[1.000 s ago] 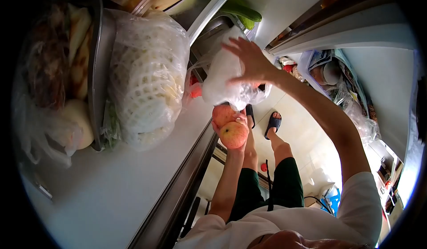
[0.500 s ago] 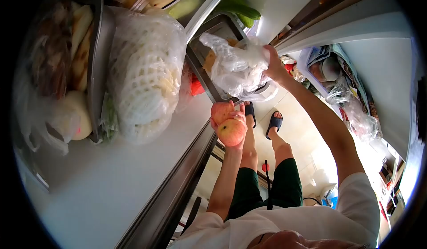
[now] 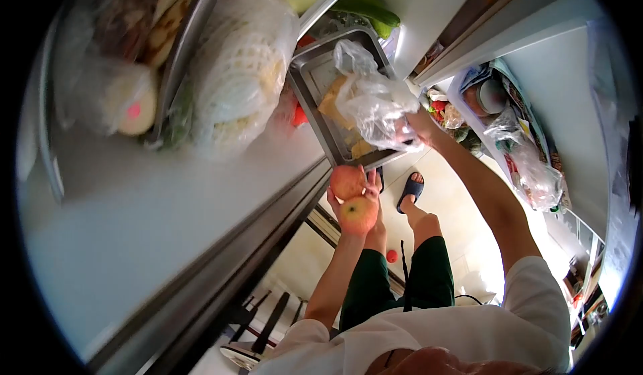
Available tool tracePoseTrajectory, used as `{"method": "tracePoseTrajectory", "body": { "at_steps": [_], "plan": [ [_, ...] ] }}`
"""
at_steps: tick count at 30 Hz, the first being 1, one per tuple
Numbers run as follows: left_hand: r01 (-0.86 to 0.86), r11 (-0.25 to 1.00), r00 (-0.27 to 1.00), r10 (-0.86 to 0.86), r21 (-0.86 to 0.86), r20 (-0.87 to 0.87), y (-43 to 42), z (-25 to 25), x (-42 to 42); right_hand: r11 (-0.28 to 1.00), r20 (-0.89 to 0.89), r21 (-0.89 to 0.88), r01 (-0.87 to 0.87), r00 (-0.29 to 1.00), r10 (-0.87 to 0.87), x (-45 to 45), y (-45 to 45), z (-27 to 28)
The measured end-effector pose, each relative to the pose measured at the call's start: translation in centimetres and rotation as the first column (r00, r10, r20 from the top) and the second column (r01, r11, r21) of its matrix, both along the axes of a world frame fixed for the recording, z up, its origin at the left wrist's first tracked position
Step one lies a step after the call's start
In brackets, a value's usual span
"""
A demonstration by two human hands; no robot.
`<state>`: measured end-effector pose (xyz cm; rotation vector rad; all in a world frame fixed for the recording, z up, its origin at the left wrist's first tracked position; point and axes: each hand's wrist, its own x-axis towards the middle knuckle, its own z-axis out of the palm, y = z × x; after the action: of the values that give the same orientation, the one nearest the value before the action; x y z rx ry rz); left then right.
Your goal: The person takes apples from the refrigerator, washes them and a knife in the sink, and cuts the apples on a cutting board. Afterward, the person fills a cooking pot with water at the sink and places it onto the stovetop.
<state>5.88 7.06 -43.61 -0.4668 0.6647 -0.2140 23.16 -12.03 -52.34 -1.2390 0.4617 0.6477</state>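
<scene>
Two red-yellow apples point(image 3: 357, 215) rest in my left hand point(image 3: 334, 201), its fingers curled round them, just below the near edge of a metal tray. My right hand point(image 3: 420, 126) grips a crumpled clear plastic bag point(image 3: 375, 100) at the tray's right side. The bag lies partly over the metal tray point(image 3: 309, 84); what it contains, if anything, I cannot make out. Tan, flat pieces point(image 3: 331, 102) show in the tray beside the bag. My right fingertips are partly hidden by the plastic.
On the white fridge shelf point(image 3: 154, 221) at left, a netted, bag-wrapped bundle point(image 3: 238, 73) stands beside a dark-rimmed tray point(image 3: 181, 53) of food. Green vegetables point(image 3: 365, 10) lie behind. The open door's bin point(image 3: 462, 97) holds a jar point(image 3: 491, 96) and packages.
My view has shifted, so the shelf items appear higher and farther right. The bag has moved back toward the tray's right side, showing more tan pieces. My left hand keeps both apples.
</scene>
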Motion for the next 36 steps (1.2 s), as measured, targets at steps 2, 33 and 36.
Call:
{"method": "tracePoseTrajectory", "body": {
  "at_steps": [2, 33, 36],
  "plan": [
    [0.039, 0.999, 0.999, -0.039, 0.038, -0.001, -0.8, 1.8, -4.1, 0.998, 0.008, -0.019, 0.068, 0.998, -0.068, -4.0, -1.2, 0.0],
    [0.238, 0.964, 0.958, -0.213, -0.118, 0.190, -22.1, 18.9, -38.3, 0.670, -0.194, -0.258, 0.696, 0.642, -0.742, -61.5, -47.1, 23.6],
    [0.316, 0.941, 0.944, -0.299, -0.120, 0.139, -25.3, 19.9, -40.6, 0.515, -0.019, -0.204, 0.833, 0.522, -0.853, -66.4, -55.3, 22.3]
  ]
}}
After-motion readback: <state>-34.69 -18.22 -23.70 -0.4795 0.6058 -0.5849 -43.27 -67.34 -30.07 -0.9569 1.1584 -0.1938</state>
